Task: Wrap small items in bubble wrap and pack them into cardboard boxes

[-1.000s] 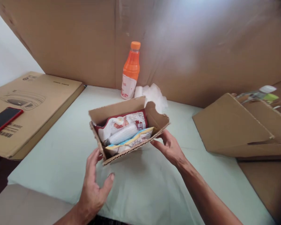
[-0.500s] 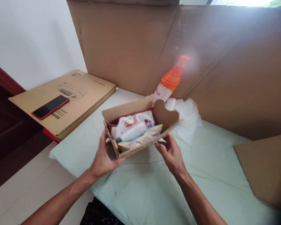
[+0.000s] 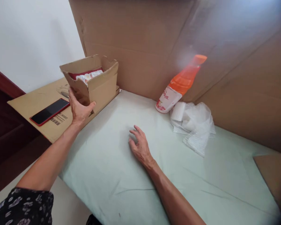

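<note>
My left hand (image 3: 79, 107) grips the near bottom corner of a small open cardboard box (image 3: 97, 86), holding it over the flat carton (image 3: 32, 103) on the left. Red and white packets (image 3: 87, 75) show inside the box. My right hand (image 3: 139, 145) rests on the pale green sheet (image 3: 131, 175) with its fingers loosely spread and nothing in it.
A red phone (image 3: 49, 111) lies on the flat carton. An orange bottle (image 3: 179, 86) leans against the big cardboard wall (image 3: 154, 40), with crumpled white wrap (image 3: 194, 125) beside it. Another cardboard piece (image 3: 275, 175) lies at the far right.
My left hand has carried the box up and to the left, over the flat carton. My right hand let go of it and dropped onto the sheet.
</note>
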Demonstrator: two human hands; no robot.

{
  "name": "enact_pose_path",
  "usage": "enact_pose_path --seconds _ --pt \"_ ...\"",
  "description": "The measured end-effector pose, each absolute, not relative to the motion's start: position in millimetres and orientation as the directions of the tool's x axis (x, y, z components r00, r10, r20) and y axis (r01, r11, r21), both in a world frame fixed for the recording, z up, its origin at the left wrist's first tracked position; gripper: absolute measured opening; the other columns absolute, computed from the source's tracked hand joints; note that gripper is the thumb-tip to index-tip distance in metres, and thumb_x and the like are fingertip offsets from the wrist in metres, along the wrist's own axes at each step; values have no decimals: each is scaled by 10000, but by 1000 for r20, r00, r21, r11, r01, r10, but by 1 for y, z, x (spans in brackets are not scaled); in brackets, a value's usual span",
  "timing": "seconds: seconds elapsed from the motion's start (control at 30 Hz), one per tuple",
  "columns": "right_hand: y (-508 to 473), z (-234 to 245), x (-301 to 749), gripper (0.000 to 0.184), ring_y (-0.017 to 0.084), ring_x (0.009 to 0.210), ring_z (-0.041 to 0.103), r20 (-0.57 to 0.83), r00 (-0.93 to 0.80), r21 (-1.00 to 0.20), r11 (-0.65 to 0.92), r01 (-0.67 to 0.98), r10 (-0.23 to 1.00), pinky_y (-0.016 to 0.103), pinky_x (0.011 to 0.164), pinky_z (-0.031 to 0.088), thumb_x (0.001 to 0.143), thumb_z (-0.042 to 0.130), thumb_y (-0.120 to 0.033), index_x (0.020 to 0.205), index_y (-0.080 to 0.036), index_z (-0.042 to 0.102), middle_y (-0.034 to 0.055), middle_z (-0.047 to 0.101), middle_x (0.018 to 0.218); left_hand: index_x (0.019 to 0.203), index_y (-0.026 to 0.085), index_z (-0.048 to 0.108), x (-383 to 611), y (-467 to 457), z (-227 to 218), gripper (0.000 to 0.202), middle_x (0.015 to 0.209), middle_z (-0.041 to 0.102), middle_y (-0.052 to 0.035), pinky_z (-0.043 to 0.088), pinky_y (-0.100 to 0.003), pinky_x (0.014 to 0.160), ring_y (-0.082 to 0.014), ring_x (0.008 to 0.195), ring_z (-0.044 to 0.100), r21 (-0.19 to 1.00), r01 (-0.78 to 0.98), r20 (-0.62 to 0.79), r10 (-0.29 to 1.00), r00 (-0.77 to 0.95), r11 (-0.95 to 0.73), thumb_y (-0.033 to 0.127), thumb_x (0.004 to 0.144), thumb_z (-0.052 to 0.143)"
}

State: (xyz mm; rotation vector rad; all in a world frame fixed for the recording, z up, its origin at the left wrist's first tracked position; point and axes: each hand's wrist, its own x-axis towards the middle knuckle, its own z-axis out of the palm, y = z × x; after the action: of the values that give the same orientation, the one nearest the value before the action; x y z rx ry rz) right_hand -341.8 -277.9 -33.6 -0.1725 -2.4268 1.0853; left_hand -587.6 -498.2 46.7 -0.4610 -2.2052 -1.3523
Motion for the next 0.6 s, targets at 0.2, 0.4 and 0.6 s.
enact_pose_path --seconds 0.2,0.4,0.6 --pt "-277 -26 -333 319 318 1382 518 335 -897 -725 687 -51 288 595 1109 481 882 586 -165 1175 -233 692 146 546 1503 1595 46 97 -638 -456 48 1053 1683 219 -177 202 -540 1270 -371 1561 201 708 525 577 41 -816 473 449 825 693" --pt "-277 -26 -336 308 308 1364 531 331 -897 -751 657 -62 294 580 1113 481 884 567 -162 1148 -243 704 131 571 1470 1558 69 221 -604 -430 30 952 1653 246 -253 223 -585 1284 -401 1576 195 781 394 426 49 -904 485 333 814 754" --pt "-293 -20 -340 295 291 1360 542 273 -881 -781 624 32 386 519 1174 443 835 633 -166 1115 -232 701 92 574 1470 1211 212 663 -467 -447 -26 395 1399 619 -151 390 -603 1183 -370 1363 542 631 693 330 688 -646 348 406 874 596"
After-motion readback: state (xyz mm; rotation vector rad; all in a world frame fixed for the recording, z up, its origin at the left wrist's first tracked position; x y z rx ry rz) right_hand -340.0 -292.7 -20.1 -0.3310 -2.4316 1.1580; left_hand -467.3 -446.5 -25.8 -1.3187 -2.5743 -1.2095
